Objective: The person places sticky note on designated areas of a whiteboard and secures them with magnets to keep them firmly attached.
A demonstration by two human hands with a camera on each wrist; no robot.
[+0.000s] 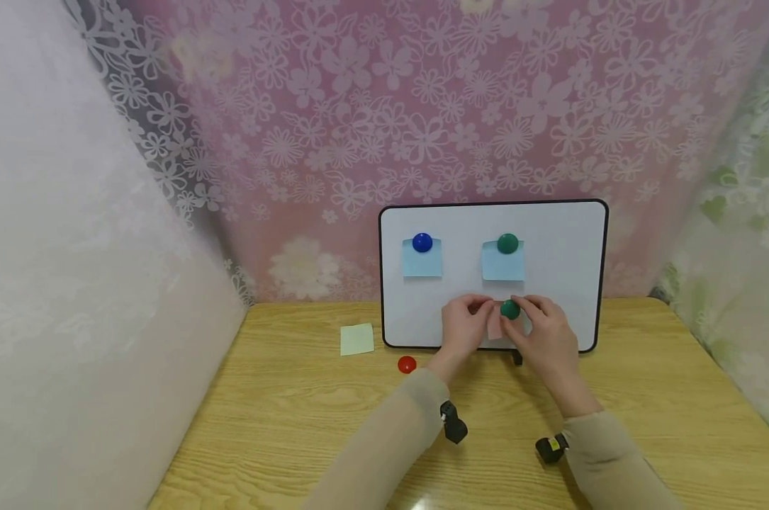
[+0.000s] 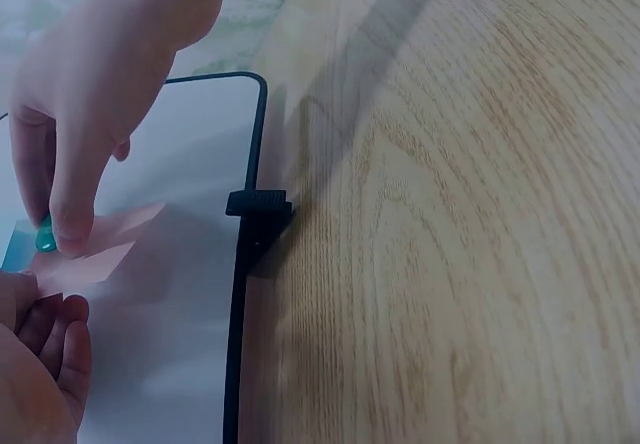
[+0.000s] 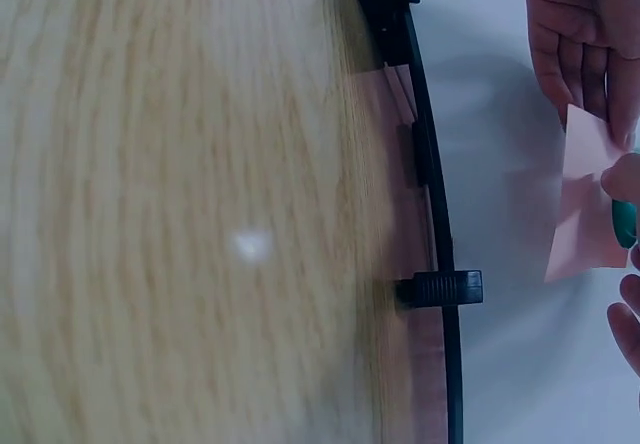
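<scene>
My left hand (image 1: pixel 466 326) pinches the upper left edge of a pink sticky note (image 1: pixel 495 327) against the lower part of the whiteboard (image 1: pixel 563 255). Between thumb and fingers, my right hand (image 1: pixel 546 336) holds a round green magnet (image 1: pixel 509 309) at the note's top. In the right wrist view the pink note (image 3: pixel 585 209) bends away from the board at its lower end. Above, a blue sticky note (image 1: pixel 502 263) hangs under another green magnet (image 1: pixel 508 244). To its left is a second blue note (image 1: pixel 422 261) under a blue magnet (image 1: pixel 422 242).
A pale green sticky note (image 1: pixel 356 339) lies on the wooden table (image 1: pixel 282 411) left of the board. Near the board's lower left corner lies a red magnet (image 1: pixel 407 365). Black feet (image 3: pixel 447 288) support the board's bottom edge. A flowered curtain (image 1: pixel 333 142) hangs behind.
</scene>
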